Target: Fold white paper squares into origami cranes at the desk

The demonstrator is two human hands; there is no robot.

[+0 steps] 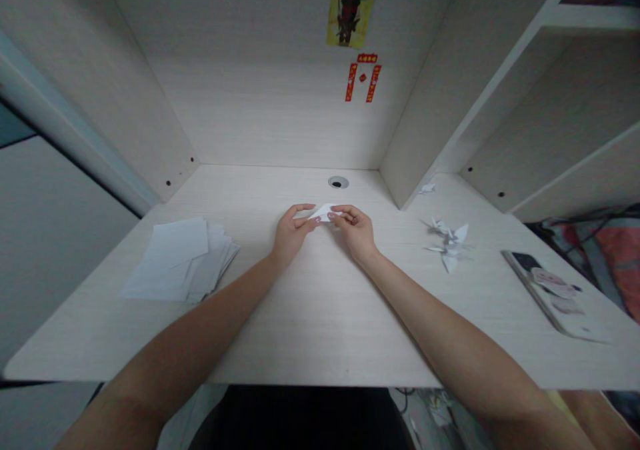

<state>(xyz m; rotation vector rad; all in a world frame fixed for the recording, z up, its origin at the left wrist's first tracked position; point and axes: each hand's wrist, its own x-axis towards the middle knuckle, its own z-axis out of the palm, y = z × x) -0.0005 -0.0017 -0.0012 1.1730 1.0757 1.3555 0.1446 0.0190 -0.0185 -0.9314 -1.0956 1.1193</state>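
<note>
My left hand [293, 231] and my right hand [355, 233] meet above the middle of a pale wood-grain desk [310, 317]. Between their fingertips I hold a small folded piece of white paper [323, 213], pinched from both sides. Its exact folds are too small to make out. To the left of my left hand lies a loose stack of white paper sheets [180, 262]. To the right of my right hand rests a white origami crane [449, 243], with its wings spread.
A phone [543, 290] in a patterned case lies near the right desk edge. A cable grommet [338, 182] sits at the back. Wooden panels and shelves [550, 97] surround the desk, with red and yellow decorations [353, 10] on the back wall. A paper scrap [427, 188] lies by the right panel.
</note>
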